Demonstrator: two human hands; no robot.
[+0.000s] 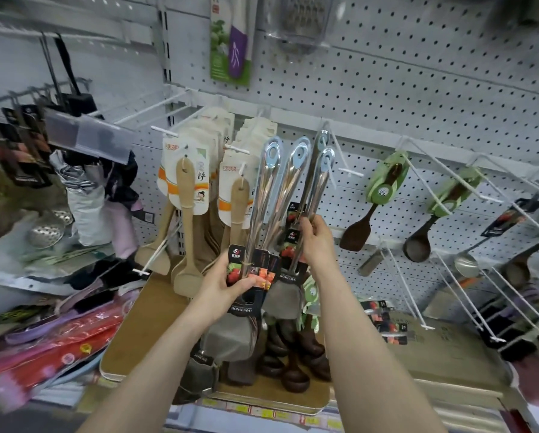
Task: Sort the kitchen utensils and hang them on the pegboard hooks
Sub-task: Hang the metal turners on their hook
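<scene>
Wide view first: a white pegboard (418,89) fills the wall, studded with holes and bristling with white wire hooks. Below it runs a shelf (143,323) topped with a brown board. Off to the left, folded umbrellas (90,207) hang in a bunch, and red packs (84,335) lie in a heap under them. Centre-left, wooden spatulas (187,214) on cream cards hang heads down. Over on the right hangs a dark spatula (355,232) on a green card, with more dark pieces along the same row. On the shelf itself, dark spoons (293,354) lie piled just behind the arms.

Now the action, dead centre: four steel utensils (262,195), all long and shiny. Their long axes run near upright, leaning a touch to the right. The handle ends with the hang holes point up at the board, and the wrapped heads point down at the shelf.

The left hand (223,284) grips two of them low down, fingers curled round the black label cards, and their holes sit beside each other in open air. The right hand (316,242) grips the other two at mid-handle, fingers wrapped. The holes of that pair sit at a hook (332,179), with white wire showing through both.
</scene>
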